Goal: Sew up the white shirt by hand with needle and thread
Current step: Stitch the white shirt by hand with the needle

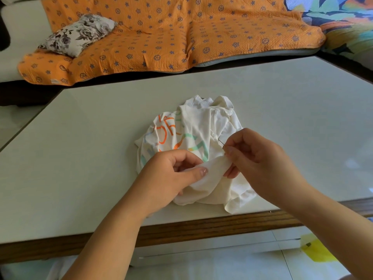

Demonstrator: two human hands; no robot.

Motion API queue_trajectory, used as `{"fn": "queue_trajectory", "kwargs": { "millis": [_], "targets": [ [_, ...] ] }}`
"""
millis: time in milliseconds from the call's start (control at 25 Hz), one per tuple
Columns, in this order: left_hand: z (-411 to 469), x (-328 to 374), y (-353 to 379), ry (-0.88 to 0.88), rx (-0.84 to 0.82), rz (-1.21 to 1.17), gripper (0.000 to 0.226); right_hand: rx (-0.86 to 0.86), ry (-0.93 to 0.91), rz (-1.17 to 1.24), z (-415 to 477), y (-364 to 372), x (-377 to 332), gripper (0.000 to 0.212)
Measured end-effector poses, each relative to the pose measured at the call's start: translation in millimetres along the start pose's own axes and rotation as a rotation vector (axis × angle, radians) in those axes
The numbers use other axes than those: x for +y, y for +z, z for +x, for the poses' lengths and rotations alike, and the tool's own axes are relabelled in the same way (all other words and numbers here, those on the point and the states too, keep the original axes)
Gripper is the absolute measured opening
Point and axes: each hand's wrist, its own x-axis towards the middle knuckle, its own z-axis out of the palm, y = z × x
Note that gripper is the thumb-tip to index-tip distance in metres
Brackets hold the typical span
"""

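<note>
A crumpled white shirt (198,126) with orange and green lettering lies near the front edge of the table (90,138). My left hand (169,176) pinches a fold of the shirt between thumb and fingers. My right hand (260,156) pinches a thin dark needle (221,142) at its fingertips, just above that fold; the needle points up and left over the cloth. I cannot make out any thread.
The pale table has a wooden front edge (201,225). Behind it stands a sofa under an orange patterned cover (161,37), with a flowered cushion (78,34) at its left. A yellow patch (316,250) lies on the tiled floor at lower right.
</note>
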Motion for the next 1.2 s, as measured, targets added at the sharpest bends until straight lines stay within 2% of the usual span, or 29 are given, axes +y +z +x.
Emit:
{"fn": "queue_trajectory", "kwargs": {
  "millis": [320,600,680,800,880,1040,1200],
  "targets": [
    [-1.2,-0.3,3.1,0.024,0.090,0.058,0.028,-0.003,-0.055,0.034,0.1,0.0,1.3,0.013],
    [-1.3,7.2,10.1,-0.040,0.128,-0.062,0.006,0.000,-0.060,0.028,-1.7,1.6,2.8,0.014],
    [-0.8,6.4,10.2,-0.029,0.138,-0.064,0.008,0.002,-0.056,0.007,-3.3,3.5,2.6,0.017],
    [-1.3,6.4,11.6,-0.008,0.133,-0.099,0.010,0.116,-0.094,-0.072,-6.6,2.5,-2.3,0.019],
    [-0.9,6.5,11.9,-0.008,0.137,-0.133,0.009,0.140,-0.089,-0.036,-10.4,-0.8,-6.9,0.016],
    [0.5,6.0,11.8,-0.013,0.147,-0.150,0.012,-0.044,0.003,-0.038,-17.7,0.8,-9.1,0.013],
    [-0.6,7.0,10.9,-0.006,0.140,-0.173,0.013,-0.090,0.055,-0.042,-17.7,1.0,-8.1,0.014]
  ]
}}
